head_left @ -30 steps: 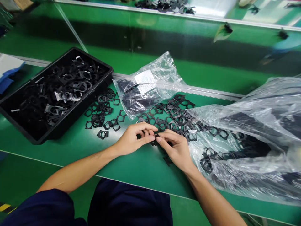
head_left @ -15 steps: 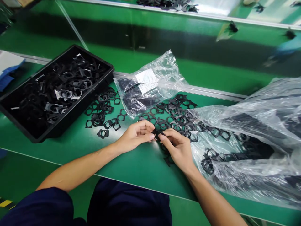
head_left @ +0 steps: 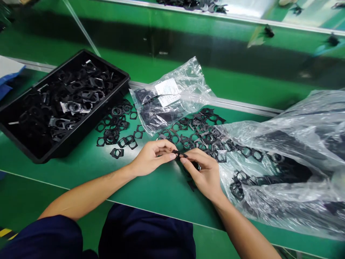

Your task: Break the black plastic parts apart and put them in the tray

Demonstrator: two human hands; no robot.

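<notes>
Between my two hands, just above the green table (head_left: 151,187), is a small black plastic part (head_left: 179,154). My left hand (head_left: 154,155) pinches its left end between thumb and fingers. At the right end, my right hand (head_left: 202,166) grips the same part with thumb and forefinger. My fingers cover much of it, so its full shape is hidden. Loose black ring-shaped parts (head_left: 203,135) lie in a heap behind my hands, and a few show beneath the right one. Another loose group (head_left: 112,135) lies left of my left hand.
A black tray (head_left: 88,129) full of similar parts stands at the left. A labelled clear bag (head_left: 185,91) with black parts lies behind my hands. To the right, a large open plastic bag (head_left: 285,201) spills parts. A raised ledge (head_left: 242,19) runs along the back.
The held part has been turned a little between my fingers and now looks flatter. Both hands stay in nearly the same place.
</notes>
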